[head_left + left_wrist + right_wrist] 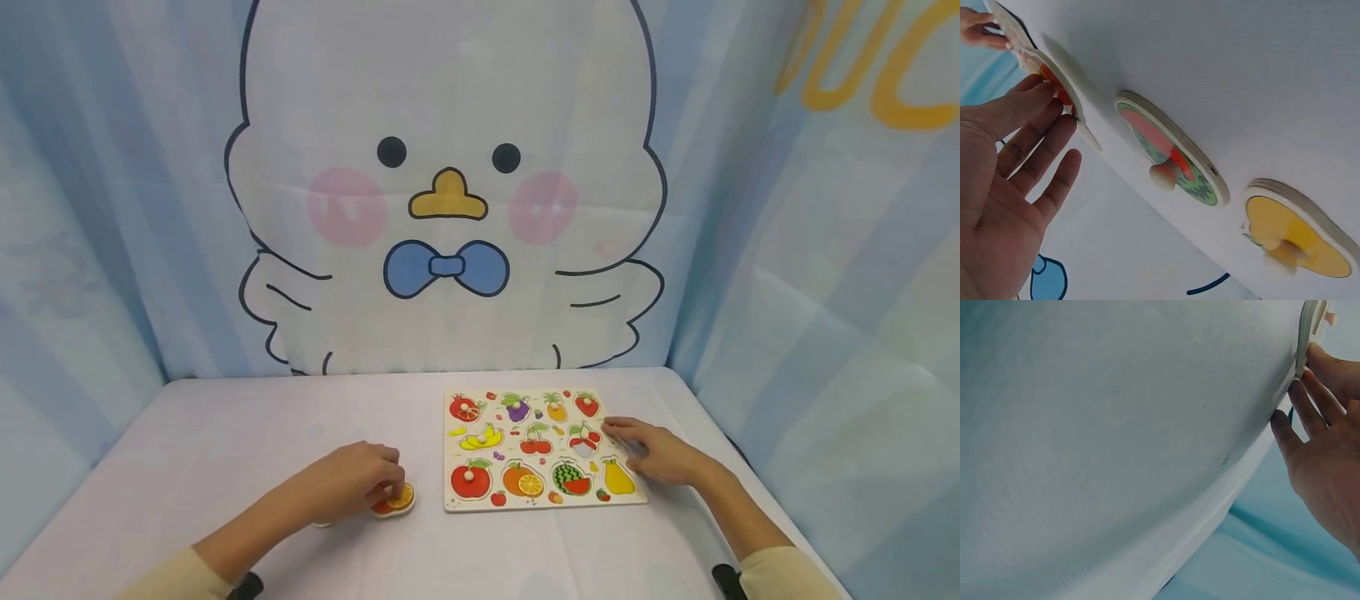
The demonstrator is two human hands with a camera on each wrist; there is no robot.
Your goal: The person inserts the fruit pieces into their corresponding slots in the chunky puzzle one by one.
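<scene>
My left hand (pixel 352 479) pinches at the orange puzzle piece (pixel 400 502) left of the board. In the left wrist view, thumb and forefinger meet at its face, hiding any knob. Near this hand lie a watermelon piece (pixel 1163 150) and a pear piece (pixel 1297 234), each with a wooden knob. A fruit puzzle board (pixel 510 467) lies flat, showing several fruits, some bearing knobs. My right hand (pixel 660 452) touches the board's right edge with fingers fairly straight. In the right wrist view, its thumb (pixel 1329 362) is against the board's side.
A white cloth covers the table (pixel 247 425). Behind it hangs a curtain (pixel 450 333) printed with a duck, and striped curtains (pixel 847 333) flank both sides.
</scene>
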